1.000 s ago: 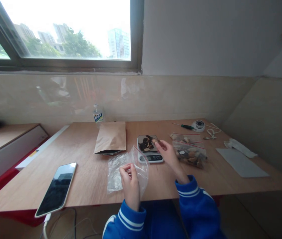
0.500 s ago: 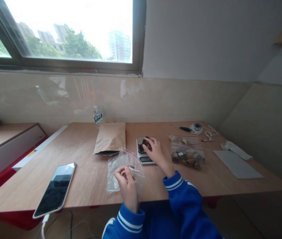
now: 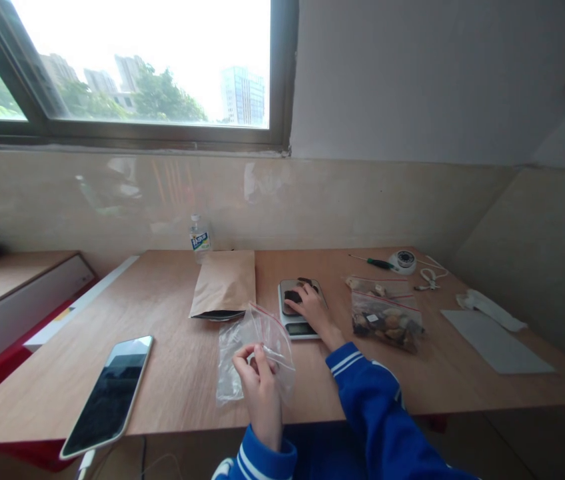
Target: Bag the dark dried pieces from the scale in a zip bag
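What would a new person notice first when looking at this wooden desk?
Near the desk's front edge, the left hand holds up a clear plastic zip bag with a red seal strip. Just behind it, the right hand rests on dark pieces lying on a small silver kitchen scale. A large black-screened smartphone lies at the front left.

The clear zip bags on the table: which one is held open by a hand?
The empty clear bag near the table's front edge: the left hand pinches its red-striped mouth open. The two bags right of the scale lie untouched with pieces inside.
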Motion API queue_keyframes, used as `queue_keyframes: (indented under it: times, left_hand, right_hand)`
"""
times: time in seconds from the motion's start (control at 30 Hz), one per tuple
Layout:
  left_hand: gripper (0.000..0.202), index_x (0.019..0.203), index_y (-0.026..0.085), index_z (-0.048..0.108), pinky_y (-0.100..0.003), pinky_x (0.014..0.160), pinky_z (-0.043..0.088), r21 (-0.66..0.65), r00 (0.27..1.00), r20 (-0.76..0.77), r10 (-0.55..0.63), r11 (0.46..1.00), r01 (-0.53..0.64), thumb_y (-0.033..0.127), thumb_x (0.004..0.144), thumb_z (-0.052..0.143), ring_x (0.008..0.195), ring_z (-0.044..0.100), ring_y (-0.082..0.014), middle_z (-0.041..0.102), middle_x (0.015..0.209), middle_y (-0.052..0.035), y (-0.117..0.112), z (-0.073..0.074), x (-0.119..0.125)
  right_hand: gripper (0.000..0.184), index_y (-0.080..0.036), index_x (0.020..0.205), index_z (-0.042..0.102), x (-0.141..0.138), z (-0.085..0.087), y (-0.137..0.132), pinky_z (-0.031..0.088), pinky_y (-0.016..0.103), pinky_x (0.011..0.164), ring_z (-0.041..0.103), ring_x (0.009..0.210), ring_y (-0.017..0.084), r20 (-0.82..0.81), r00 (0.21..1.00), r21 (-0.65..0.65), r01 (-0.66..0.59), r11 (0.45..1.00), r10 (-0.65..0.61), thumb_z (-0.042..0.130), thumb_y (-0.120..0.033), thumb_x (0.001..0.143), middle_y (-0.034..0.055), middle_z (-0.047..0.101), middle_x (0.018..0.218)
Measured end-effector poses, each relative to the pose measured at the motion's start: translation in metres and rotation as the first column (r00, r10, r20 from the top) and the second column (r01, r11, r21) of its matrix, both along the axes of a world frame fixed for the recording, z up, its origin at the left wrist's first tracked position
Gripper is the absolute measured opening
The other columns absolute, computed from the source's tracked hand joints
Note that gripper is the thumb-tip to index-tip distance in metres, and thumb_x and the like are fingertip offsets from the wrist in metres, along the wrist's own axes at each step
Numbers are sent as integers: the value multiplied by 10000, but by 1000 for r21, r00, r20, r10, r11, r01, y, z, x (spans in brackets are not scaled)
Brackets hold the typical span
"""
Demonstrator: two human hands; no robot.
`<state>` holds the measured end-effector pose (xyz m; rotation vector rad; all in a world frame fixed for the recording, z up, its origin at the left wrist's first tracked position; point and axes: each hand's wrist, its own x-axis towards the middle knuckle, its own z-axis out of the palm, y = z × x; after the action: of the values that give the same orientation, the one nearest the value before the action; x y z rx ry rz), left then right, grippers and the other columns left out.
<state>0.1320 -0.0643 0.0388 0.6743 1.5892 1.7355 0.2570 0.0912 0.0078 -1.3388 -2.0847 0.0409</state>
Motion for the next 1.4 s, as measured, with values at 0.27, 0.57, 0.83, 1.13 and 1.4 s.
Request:
queue_keyframes:
  times: [0.27, 0.57, 0.83, 1.13, 1.4]
  left_hand:
    - [425, 895, 211, 401, -282, 525, 443, 12, 999, -11, -35, 999, 35, 618, 791, 464, 509, 507, -136, 485, 563, 55, 8, 0, 7]
    - [335, 929, 203, 385, -294, 565, 426, 71, 995, -99, -23, 997, 30, 530, 864, 416, 536, 493, -123, 504, 703, 18, 14, 10, 14]
    - [345, 909, 191, 405, -300, 581, 421, 129, 993, -119, 5, 992, 10, 532, 865, 432, 611, 516, -135, 522, 798, -20, 7, 5, 17]
    - [362, 913, 197, 398, -291, 588, 425, 134, 996, -85, -33, 990, 44, 557, 867, 409, 615, 515, -124, 518, 803, -11, 5, -1, 17]
    - [353, 902, 201, 386, -289, 558, 434, 117, 997, -53, -50, 992, 56, 551, 866, 404, 527, 495, -119, 489, 655, 35, 7, -2, 14]
  right_hand:
    - [399, -161, 977, 665, -7, 37, -16, 494, 322, 759, 622, 852, 205, -508, 861, -80, -20, 997, -23, 529, -510, 840, 100, 661, 951]
    - [329, -206, 919, 686, -17, 108, -86, 456, 250, 626, 620, 727, 164, -241, 964, -207, -166, 964, 114, 621, -500, 787, 29, 674, 843]
    - [382, -203, 1075, 591, -25, 115, -100, 480, 261, 605, 660, 841, 212, 237, 968, -168, -43, 985, 83, 645, -454, 793, 62, 638, 956]
    - [308, -190, 880, 634, -44, 118, -96, 458, 248, 630, 588, 682, 133, -218, 961, -170, -211, 963, 172, 606, -488, 808, 18, 601, 827]
    - [320, -245, 1131, 595, -52, 90, -87, 425, 346, 873, 580, 969, 199, -321, 934, -30, -177, 984, 158, 452, -435, 918, 54, 649, 1026]
